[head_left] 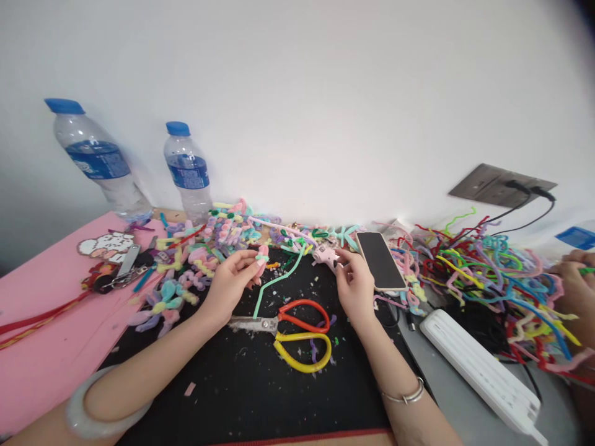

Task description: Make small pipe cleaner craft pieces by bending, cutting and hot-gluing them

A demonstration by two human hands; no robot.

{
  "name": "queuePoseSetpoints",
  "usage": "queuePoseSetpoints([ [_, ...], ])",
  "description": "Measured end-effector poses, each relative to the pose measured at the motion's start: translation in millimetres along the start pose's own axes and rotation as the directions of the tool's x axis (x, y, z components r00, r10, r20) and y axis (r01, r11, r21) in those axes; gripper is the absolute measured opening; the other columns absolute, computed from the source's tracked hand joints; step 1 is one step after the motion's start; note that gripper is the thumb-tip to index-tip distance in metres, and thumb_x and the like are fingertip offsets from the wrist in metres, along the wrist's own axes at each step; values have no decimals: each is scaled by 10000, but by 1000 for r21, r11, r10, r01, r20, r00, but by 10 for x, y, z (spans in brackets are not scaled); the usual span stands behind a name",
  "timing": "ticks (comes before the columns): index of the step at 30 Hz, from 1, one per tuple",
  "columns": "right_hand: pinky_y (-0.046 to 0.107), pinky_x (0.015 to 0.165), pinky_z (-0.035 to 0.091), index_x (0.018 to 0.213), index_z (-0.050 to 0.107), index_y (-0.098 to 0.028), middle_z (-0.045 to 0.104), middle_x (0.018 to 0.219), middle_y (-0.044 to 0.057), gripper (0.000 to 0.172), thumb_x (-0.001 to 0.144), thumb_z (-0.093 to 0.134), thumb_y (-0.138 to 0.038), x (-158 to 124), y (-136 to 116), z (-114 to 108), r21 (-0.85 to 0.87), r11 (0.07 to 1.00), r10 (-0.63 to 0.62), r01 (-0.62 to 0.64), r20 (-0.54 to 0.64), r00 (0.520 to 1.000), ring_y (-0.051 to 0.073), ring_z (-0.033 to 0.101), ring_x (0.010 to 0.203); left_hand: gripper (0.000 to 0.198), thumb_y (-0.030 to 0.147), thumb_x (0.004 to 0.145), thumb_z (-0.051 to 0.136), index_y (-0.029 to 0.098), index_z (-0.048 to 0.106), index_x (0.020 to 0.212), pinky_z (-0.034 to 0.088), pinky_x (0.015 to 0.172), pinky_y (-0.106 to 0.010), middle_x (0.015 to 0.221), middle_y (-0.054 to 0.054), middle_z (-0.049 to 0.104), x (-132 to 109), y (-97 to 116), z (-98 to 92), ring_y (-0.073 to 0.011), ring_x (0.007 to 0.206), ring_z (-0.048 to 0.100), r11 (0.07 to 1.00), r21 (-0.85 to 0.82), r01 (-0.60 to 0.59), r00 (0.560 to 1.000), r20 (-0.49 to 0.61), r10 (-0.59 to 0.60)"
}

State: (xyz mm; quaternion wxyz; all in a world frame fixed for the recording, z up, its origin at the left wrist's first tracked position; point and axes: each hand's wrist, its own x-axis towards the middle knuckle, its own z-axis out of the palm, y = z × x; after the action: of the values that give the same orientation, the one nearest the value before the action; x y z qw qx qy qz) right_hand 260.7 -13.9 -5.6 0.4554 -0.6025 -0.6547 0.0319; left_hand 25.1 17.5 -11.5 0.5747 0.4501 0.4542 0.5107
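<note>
My left hand (239, 279) pinches a small pink fuzzy piece (263, 255) with a mint-green band, left of the black mat's middle. Over the mat's back right, my right hand (354, 280) has its fingers closed around a small pale pink device (325, 255), whose far side points left. A bent mint-green pipe cleaner (279, 280) lies between the two hands. Scissors (274, 324) with one red and one yellow handle rest below it, blades to the left. Small scraps are scattered over the black mat (232, 396).
Two water bottles (95, 158) stand by the wall. Pipe-cleaner flowers (170, 297) and a phone (381, 261) lie around the mat's back. At right are a white power strip (481, 371), tangled pipe cleaners (499, 279) and another person's hand (574, 285). A pink board (41, 310) is at left.
</note>
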Motion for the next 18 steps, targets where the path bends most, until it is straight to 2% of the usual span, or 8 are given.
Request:
queuePoseSetpoints([
  [3,272,558,422,1031,552,-190,566,884,47,217,840,459,-145,16,3,-51,7,998,65,-64,-113,992,138,487,601,338,374,677,703,167,588,919,426,507,-196,695,20,599,18,-17,-12,-89,543,530,1000,-19,-6,1000,8,6],
  [6,279,567,421,904,570,-195,553,802,27,111,836,488,-165,42,29,-91,-27,998,48,-53,-139,989,143,479,596,326,371,690,691,166,589,923,428,516,-202,711,15,604,13,-11,-9,-91,546,530,1000,-4,-9,1000,29,9],
  [8,303,636,440,853,596,-199,553,841,41,98,830,507,-166,56,47,-94,-85,996,-20,12,-99,995,162,512,671,296,373,704,676,172,592,903,417,519,-210,689,21,600,-5,3,1,-102,551,531,999,40,-12,998,65,9],
  [11,351,771,444,870,647,-207,536,965,74,136,811,538,-154,60,60,-55,-183,975,-127,130,29,992,211,536,860,270,370,715,665,172,588,882,407,523,-213,670,21,591,-36,19,18,-118,573,536,995,98,-31,993,117,20],
  [14,372,799,445,885,669,-215,528,1006,82,166,802,545,-142,60,67,-7,-220,958,-164,186,115,980,226,532,900,287,376,714,665,167,588,894,413,528,-212,728,-4,609,-53,18,22,-135,621,559,988,148,-43,991,130,24],
  [16,359,790,454,863,667,-208,529,976,76,155,807,538,-142,72,82,-8,-194,965,-167,176,63,984,213,541,882,298,387,719,658,168,589,909,420,535,-216,754,-13,616,-55,10,18,-149,650,574,982,180,-47,991,133,23],
  [18,340,778,458,818,651,-194,527,921,66,119,809,540,-151,94,102,-45,-175,974,-153,141,-53,987,199,547,860,293,388,728,648,170,586,913,434,553,-223,761,-14,622,-56,-1,15,-157,673,583,979,199,-55,989,148,25],
])
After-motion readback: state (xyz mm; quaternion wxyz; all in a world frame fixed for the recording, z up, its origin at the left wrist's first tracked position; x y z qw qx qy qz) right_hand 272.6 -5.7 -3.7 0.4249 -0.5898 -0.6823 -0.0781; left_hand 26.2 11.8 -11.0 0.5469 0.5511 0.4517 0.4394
